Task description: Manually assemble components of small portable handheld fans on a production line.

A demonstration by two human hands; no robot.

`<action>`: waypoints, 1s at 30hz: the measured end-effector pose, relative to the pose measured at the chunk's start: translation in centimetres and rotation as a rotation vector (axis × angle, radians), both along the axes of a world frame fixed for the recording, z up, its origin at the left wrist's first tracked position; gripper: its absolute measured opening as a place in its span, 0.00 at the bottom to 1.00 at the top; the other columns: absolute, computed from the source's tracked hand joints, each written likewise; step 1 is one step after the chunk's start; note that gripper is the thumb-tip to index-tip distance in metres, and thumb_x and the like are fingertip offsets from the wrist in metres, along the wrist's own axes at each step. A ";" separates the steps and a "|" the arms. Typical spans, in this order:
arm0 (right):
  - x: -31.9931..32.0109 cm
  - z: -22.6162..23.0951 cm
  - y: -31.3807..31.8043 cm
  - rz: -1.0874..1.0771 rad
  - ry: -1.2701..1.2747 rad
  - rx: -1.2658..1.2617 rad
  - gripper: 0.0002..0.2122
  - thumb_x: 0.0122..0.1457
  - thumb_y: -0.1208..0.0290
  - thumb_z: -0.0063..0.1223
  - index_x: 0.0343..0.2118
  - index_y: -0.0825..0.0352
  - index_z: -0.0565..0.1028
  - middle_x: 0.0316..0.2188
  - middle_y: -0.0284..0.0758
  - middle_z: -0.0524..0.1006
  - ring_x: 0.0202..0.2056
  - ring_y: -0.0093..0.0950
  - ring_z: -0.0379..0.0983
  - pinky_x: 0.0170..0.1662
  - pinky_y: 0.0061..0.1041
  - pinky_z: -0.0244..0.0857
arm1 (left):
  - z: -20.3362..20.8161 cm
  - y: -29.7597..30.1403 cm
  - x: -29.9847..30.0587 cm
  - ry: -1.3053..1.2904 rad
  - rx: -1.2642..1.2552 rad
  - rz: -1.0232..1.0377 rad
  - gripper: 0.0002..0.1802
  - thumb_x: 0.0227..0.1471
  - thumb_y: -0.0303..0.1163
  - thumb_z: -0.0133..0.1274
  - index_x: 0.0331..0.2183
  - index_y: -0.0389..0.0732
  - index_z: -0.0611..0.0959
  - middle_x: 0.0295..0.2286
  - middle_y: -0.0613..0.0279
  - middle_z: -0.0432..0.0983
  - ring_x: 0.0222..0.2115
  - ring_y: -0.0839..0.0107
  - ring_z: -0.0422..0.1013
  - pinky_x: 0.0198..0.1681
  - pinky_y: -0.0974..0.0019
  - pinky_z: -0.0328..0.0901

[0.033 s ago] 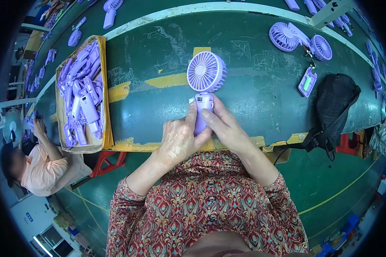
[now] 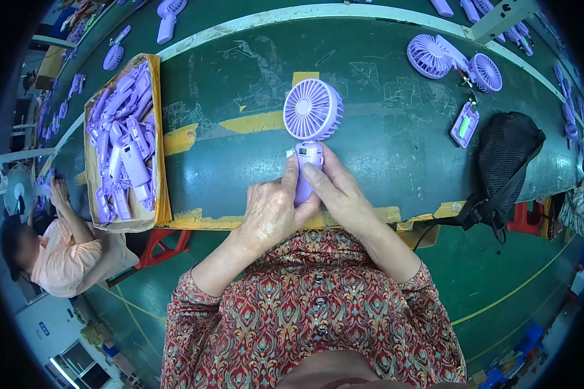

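Between the hands (image 2: 270, 202) and the box of purple parts (image 2: 163, 149) at left, the tabletop (image 2: 211, 178) leaves a wide open lane. Beyond the held fan (image 2: 311, 109), bare surface reaches the pale rail (image 2: 318, 11). Rightward, past more open room, purple fan pieces (image 2: 429, 56) obstruct the far side, a black mesh bag (image 2: 509, 146) the near.

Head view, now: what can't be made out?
Head view:
Held purple fan: lower handle, partly covered by left hand and right hand.
Cardboard box: bottom, buried under purple parts.
Black bag: contents, hidden by its fabric.
Upper-left fan: head clipped by picture's top edge.
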State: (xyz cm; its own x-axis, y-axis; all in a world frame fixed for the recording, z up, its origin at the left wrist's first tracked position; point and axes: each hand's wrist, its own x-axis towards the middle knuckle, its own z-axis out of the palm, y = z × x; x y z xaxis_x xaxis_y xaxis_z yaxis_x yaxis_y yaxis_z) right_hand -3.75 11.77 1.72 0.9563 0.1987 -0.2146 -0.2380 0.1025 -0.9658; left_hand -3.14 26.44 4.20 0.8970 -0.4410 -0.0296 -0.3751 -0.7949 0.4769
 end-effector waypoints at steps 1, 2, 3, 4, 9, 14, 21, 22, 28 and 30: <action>-0.2 -1.3 0.6 -0.094 -0.054 -0.013 0.24 0.61 0.59 0.45 0.54 0.71 0.59 0.42 0.40 0.71 0.43 0.27 0.68 0.48 0.27 0.61 | -0.2 0.0 -0.2 -0.052 0.009 -0.018 0.37 0.39 0.38 0.59 0.46 0.21 0.68 0.14 0.50 0.72 0.15 0.55 0.72 0.19 0.59 0.67; -0.2 -1.4 0.7 -0.093 -0.058 -0.017 0.24 0.61 0.59 0.45 0.54 0.71 0.59 0.42 0.40 0.71 0.43 0.27 0.68 0.48 0.27 0.61 | -0.1 -0.2 -0.3 -0.055 0.004 -0.016 0.37 0.39 0.38 0.59 0.46 0.21 0.68 0.14 0.50 0.72 0.15 0.55 0.72 0.19 0.59 0.67; -0.2 -1.6 0.8 -0.119 0.004 0.064 0.21 0.61 0.63 0.45 0.52 0.71 0.61 0.41 0.39 0.72 0.42 0.26 0.69 0.46 0.26 0.63 | -0.1 -0.5 -0.4 -0.078 0.054 -0.013 0.37 0.39 0.38 0.59 0.46 0.20 0.67 0.15 0.49 0.73 0.15 0.55 0.72 0.19 0.59 0.67; -0.1 -1.7 0.8 -0.144 0.066 0.145 0.19 0.61 0.66 0.45 0.51 0.72 0.62 0.41 0.38 0.72 0.41 0.25 0.70 0.44 0.24 0.64 | -0.1 -0.8 -0.6 -0.102 0.103 -0.008 0.38 0.38 0.38 0.59 0.46 0.20 0.67 0.16 0.49 0.74 0.15 0.55 0.72 0.19 0.58 0.68; 0.0 -1.1 -0.5 -0.174 0.202 0.588 0.18 0.61 0.70 0.44 0.52 0.72 0.62 0.48 0.41 0.70 0.49 0.28 0.67 0.54 0.29 0.59 | 0.3 -0.2 -0.1 0.327 -0.288 0.148 0.30 0.49 0.44 0.53 0.42 0.27 0.67 0.26 0.40 0.75 0.25 0.54 0.76 0.28 0.60 0.70; -0.3 -0.5 -0.8 -0.172 0.112 0.718 0.22 0.60 0.67 0.46 0.53 0.73 0.59 0.51 0.46 0.66 0.54 0.35 0.62 0.58 0.35 0.55 | -0.4 0.2 0.9 0.781 -0.634 0.129 0.26 0.53 0.47 0.50 0.37 0.29 0.70 0.26 0.49 0.75 0.28 0.66 0.74 0.33 0.62 0.68; -2.1 3.5 -1.1 -0.201 -0.019 0.521 0.18 0.58 0.74 0.46 0.50 0.72 0.61 0.45 0.45 0.70 0.47 0.31 0.69 0.53 0.33 0.61 | 1.5 -0.8 -0.6 0.303 -0.663 -0.048 0.22 0.48 0.41 0.51 0.37 0.30 0.71 0.17 0.50 0.73 0.19 0.52 0.74 0.22 0.57 0.68; -2.3 3.9 -1.5 -0.198 -0.044 0.544 0.18 0.57 0.74 0.46 0.50 0.72 0.61 0.45 0.45 0.70 0.46 0.31 0.69 0.52 0.33 0.62 | 2.1 -1.0 -0.3 0.235 -0.621 -0.102 0.21 0.48 0.40 0.51 0.36 0.30 0.72 0.17 0.50 0.73 0.19 0.53 0.74 0.22 0.57 0.68; 0.4 2.1 -1.4 -0.224 0.135 0.685 0.20 0.58 0.71 0.49 0.51 0.70 0.61 0.46 0.44 0.70 0.47 0.31 0.69 0.53 0.32 0.61 | 0.9 -1.1 1.5 0.229 -0.573 0.001 0.16 0.45 0.37 0.54 0.27 0.31 0.74 0.15 0.49 0.72 0.17 0.52 0.73 0.20 0.57 0.67; 1.6 2.1 -1.5 -0.184 0.111 0.656 0.20 0.59 0.69 0.49 0.52 0.70 0.61 0.47 0.42 0.70 0.48 0.30 0.68 0.53 0.30 0.61 | 1.1 -1.2 2.3 0.195 -0.531 0.055 0.15 0.45 0.36 0.54 0.27 0.32 0.74 0.16 0.48 0.72 0.17 0.52 0.73 0.21 0.57 0.67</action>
